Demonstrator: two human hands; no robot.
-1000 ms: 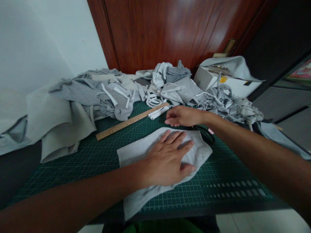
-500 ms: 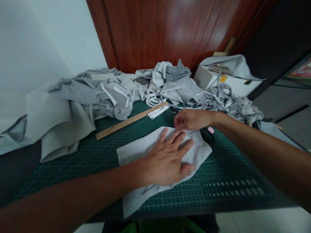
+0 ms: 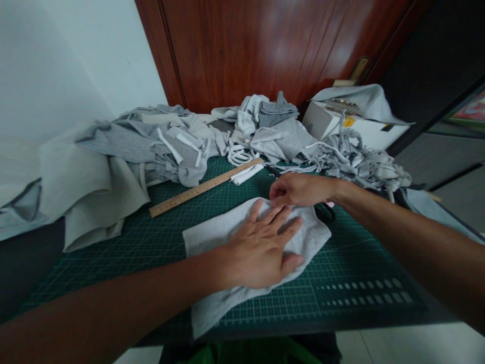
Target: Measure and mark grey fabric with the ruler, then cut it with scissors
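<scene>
A light grey piece of cloth point(image 3: 212, 232) lies on the green cutting mat point(image 3: 151, 263). My left hand point(image 3: 261, 253) rests flat on the cloth with its fingers spread. At the cloth's far edge, my right hand point(image 3: 295, 189) has its fingers curled and pinched against the fabric edge, just beyond the left fingertips. Scissors point(image 3: 325, 212) with black handles lie partly beneath my right hand and wrist, and a small pink object shows beside them.
A wooden ruler point(image 3: 204, 188) lies behind the cloth, beside a rolled white strip point(image 3: 247, 174). Grey fabric heaps point(image 3: 140, 141) line the back. Tangled grey strips point(image 3: 359, 159) and a white box point(image 3: 326, 121) stand at the back right.
My right hand has shifted very slightly to the left along the cloth's far edge, and its forearm covers more of the pink object. My left hand has stayed in place.
</scene>
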